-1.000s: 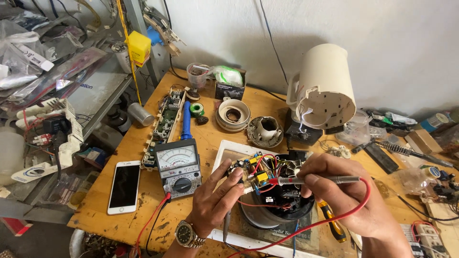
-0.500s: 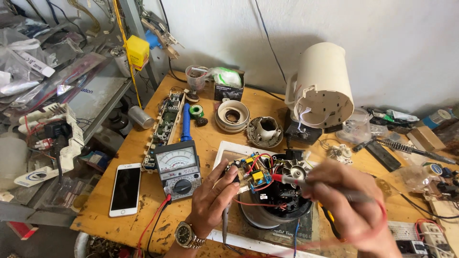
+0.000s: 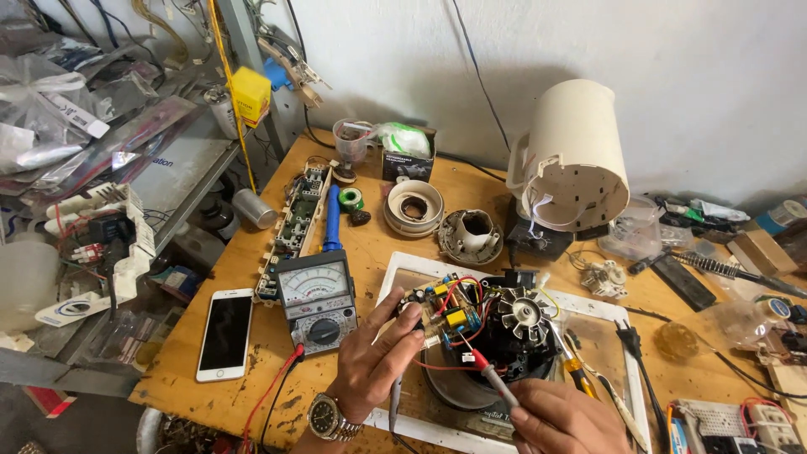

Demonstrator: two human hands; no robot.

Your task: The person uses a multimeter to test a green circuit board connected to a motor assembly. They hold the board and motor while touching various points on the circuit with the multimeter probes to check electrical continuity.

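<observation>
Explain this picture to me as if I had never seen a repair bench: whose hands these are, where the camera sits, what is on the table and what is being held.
The camera is worn on the person's head and looks down at their own two bare hands over a wooden workbench. The left hand, with a wristwatch, steadies a small circuit board with coloured wires on top of a black motor unit. The right hand holds a red test probe, its tip at the board. Its red lead seems to run to the analog meter on the left. Nearby lie a white phone, a long green circuit board and a cream appliance housing lying on its side.
</observation>
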